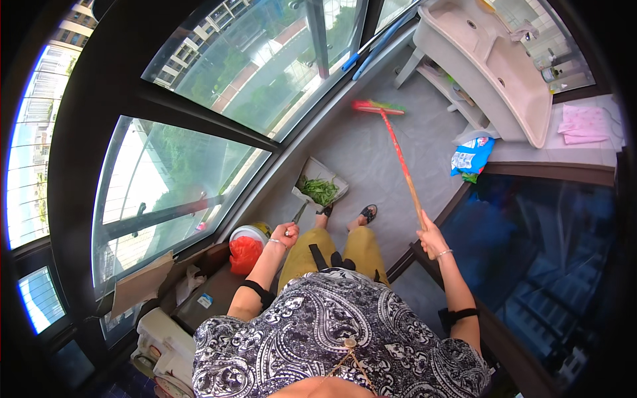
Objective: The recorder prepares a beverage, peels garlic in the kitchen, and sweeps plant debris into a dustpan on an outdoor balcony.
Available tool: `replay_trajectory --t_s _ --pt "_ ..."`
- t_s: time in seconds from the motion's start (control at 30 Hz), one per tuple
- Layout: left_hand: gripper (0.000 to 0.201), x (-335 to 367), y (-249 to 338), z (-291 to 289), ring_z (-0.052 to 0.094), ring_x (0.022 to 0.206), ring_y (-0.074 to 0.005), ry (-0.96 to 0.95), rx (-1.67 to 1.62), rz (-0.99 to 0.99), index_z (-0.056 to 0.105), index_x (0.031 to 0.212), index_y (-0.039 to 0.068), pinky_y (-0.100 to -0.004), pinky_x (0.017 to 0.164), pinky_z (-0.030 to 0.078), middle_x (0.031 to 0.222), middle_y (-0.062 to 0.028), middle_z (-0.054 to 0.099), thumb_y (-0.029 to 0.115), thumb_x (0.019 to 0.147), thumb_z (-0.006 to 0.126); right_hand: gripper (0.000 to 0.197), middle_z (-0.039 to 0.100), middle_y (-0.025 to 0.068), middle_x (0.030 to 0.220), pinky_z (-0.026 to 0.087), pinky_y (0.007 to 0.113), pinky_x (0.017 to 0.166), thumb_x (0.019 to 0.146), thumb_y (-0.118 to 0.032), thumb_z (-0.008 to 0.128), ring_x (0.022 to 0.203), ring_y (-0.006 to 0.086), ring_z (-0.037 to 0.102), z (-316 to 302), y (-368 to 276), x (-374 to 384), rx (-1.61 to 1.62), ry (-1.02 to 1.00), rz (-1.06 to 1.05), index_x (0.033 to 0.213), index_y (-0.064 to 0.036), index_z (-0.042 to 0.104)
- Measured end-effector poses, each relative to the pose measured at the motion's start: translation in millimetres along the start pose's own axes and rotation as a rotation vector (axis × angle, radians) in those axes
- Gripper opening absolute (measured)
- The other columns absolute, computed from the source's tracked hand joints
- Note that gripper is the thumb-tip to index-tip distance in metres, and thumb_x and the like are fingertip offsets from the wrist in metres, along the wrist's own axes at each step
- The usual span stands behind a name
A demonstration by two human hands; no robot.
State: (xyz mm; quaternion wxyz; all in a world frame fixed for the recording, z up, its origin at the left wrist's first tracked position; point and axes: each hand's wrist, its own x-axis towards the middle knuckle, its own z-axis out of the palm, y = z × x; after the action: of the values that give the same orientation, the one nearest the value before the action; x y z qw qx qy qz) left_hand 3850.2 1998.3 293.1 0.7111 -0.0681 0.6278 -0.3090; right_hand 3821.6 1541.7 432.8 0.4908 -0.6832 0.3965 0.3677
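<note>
My right hand (432, 239) is wrapped round the wooden end of a long broom (398, 147) with a red upper handle. The broom's red and green bristle head rests on the grey floor well ahead of me, slightly blurred at its left end. In my left hand (284, 234) is the handle of a dustpan (328, 167), closed in my fist. The pan lies on the floor just in front of my feet. Green leafy scraps (319, 190) are heaped inside it.
Tall windows (232, 73) run along the left. A pale double sink (488, 63) stands far right, with a blue and white bag (472, 156) below. A red plastic bag (245, 255) sits by a bucket near my left arm. Dark glass doors (524, 252) are on the right.
</note>
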Motion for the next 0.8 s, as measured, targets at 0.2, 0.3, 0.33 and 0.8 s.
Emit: replay_trajectory --t_s 0.2,0.3,0.33,0.8 --pt "0.019 -1 -8 15 0.028 0.041 -0.0098 0.095 0.055 -0.031 0.032 0.069 0.005 -0.0198 0.034 0.023 0.056 -0.0022 0.033 0.007 0.087 0.039 0.074 0.042 0.0031 0.060 0.036 0.027 0.033 0.078 0.001 0.048 0.040 0.0110 0.039 35 -22 41 -0.061 -0.060 -0.019 0.137 -0.0312 0.017" --pt "0.020 -1 -8 18 0.027 0.041 -0.0098 0.090 0.015 -0.008 0.032 0.068 0.005 -0.0202 0.034 0.022 0.055 -0.0019 0.032 0.007 0.087 0.039 0.071 0.047 0.0054 0.060 0.039 0.027 0.034 0.078 -0.004 0.053 0.039 0.0122 0.043 24 9 3 -0.226 -0.093 0.012 0.135 -0.0325 0.021" --pt "0.020 2 -11 22 0.026 0.040 -0.0097 0.082 0.002 -0.008 0.032 0.068 0.005 -0.0205 0.034 0.022 0.055 -0.0018 0.032 0.006 0.086 0.038 0.071 0.047 0.0059 0.058 0.039 0.027 0.034 0.077 -0.006 0.055 0.038 0.0125 0.043 12 28 -12 -0.277 -0.063 0.032 0.135 -0.0323 0.022" --pt "0.025 38 -29 71 0.026 0.039 -0.0085 0.165 0.081 -0.035 0.032 0.061 0.007 -0.0205 0.033 0.020 0.053 -0.0007 0.031 0.006 0.085 0.040 0.068 0.059 0.0093 0.082 0.042 0.030 0.041 0.073 -0.002 0.057 0.047 0.0153 0.049 -55 135 -168 -0.125 0.237 0.239 0.131 -0.0283 0.034"
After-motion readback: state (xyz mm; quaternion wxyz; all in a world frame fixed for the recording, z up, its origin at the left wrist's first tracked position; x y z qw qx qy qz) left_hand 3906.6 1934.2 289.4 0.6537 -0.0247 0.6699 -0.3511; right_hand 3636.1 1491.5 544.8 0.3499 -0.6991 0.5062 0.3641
